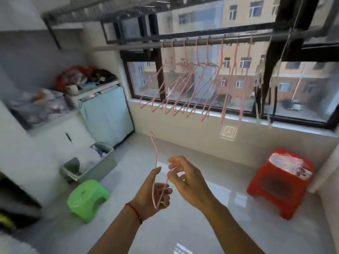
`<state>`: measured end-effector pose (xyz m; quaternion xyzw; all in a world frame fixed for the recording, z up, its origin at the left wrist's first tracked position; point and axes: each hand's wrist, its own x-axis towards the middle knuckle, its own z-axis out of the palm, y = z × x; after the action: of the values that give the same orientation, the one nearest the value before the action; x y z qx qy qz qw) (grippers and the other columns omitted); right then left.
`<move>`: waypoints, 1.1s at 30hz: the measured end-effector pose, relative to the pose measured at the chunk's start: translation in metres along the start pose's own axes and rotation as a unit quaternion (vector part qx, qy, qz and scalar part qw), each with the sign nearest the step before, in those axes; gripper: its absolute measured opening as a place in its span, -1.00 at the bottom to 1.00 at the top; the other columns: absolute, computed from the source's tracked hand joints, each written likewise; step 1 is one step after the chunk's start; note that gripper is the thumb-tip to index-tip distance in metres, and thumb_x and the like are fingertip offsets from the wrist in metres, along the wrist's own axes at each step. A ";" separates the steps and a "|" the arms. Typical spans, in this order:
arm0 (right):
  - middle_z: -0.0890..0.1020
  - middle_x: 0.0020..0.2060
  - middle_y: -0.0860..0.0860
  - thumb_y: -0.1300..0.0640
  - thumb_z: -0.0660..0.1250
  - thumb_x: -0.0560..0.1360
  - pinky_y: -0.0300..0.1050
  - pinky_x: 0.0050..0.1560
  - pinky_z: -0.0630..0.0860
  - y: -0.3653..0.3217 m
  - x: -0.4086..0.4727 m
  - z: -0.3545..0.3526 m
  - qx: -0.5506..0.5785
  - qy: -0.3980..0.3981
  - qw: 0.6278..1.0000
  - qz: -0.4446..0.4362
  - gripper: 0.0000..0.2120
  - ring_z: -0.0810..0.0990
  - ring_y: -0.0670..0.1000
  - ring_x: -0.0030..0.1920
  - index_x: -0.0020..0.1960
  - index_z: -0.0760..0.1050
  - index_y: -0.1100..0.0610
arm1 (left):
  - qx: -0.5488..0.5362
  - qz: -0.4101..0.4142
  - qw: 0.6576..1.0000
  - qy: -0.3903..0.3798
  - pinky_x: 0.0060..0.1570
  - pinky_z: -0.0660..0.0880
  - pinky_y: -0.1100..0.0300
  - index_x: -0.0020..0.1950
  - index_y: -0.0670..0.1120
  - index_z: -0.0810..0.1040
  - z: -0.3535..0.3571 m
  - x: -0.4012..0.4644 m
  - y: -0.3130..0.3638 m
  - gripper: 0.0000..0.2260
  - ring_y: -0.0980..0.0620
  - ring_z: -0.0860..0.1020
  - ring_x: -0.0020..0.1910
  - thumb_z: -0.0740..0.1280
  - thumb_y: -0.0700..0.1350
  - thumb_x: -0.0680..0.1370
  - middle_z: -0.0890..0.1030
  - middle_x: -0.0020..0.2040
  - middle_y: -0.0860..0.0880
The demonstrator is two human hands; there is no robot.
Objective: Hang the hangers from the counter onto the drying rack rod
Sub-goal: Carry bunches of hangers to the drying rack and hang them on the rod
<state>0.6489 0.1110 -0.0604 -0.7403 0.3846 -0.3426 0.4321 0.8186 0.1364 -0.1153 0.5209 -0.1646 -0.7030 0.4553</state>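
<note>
The left hand (156, 193) is gripping the thin pink hanger (156, 162), judged light and springy; the right hand (183, 176) is pinching its wire. The rod (201, 43) is lying toward 12 o'clock.

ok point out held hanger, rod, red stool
hanger (156, 163), head view, wire neck below hook
rod (216, 41), head view, bare stretch between hooks
red stool (275, 187), head view, front wall
</note>
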 end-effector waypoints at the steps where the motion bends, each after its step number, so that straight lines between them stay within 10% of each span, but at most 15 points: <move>1: 0.60 0.12 -0.18 -0.04 0.33 0.54 -0.27 0.05 0.57 -0.013 0.014 0.019 0.010 0.008 1.000 -0.007 -0.69 0.59 -0.20 0.10 0.28 0.47 -0.10 | 0.008 0.006 1.000 0.014 -0.38 0.45 0.15 0.07 -0.23 0.44 -0.023 -0.003 0.015 -0.36 -0.06 0.44 -0.44 0.45 0.33 0.40 0.54 -0.23 -0.18; 12: 0.63 0.07 -0.13 0.13 0.34 0.58 -0.49 -0.12 0.45 -0.104 0.136 0.067 0.016 0.108 0.992 -0.062 -0.74 0.58 -0.23 0.02 0.26 0.53 -0.01 | 0.101 0.155 0.976 0.119 -0.49 0.42 0.19 0.06 -0.19 0.50 -0.128 -0.017 0.191 -0.29 -0.02 0.45 -0.49 0.53 0.32 0.20 0.61 -0.21 -0.16; 16: 0.65 0.04 -0.17 0.14 0.35 0.56 -0.49 -0.15 0.45 -0.116 0.178 0.050 0.017 0.147 0.985 -0.087 -0.77 0.59 -0.25 -0.02 0.18 0.56 -0.06 | 0.159 0.210 0.961 0.086 -0.42 0.47 0.15 0.22 -0.27 0.54 -0.112 -0.006 0.255 -0.37 -0.02 0.51 -0.42 0.43 0.26 0.47 0.69 -0.08 -0.20; 33: 0.63 0.07 -0.18 0.20 0.32 0.61 -0.52 -0.19 0.47 -0.120 0.274 -0.001 -0.034 0.243 0.965 -0.087 -0.79 0.60 -0.24 0.02 0.19 0.55 -0.04 | 0.292 0.233 0.924 -0.081 -0.31 0.54 0.10 0.30 -0.29 0.54 -0.019 0.091 0.410 -0.31 -0.04 0.53 -0.30 0.33 0.32 0.53 0.66 -0.01 -0.23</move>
<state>0.8093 -0.0867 0.0964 -0.6796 0.4235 -0.5355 0.2685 1.0242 -0.1508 0.1132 0.5187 -0.5161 -0.5377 0.4190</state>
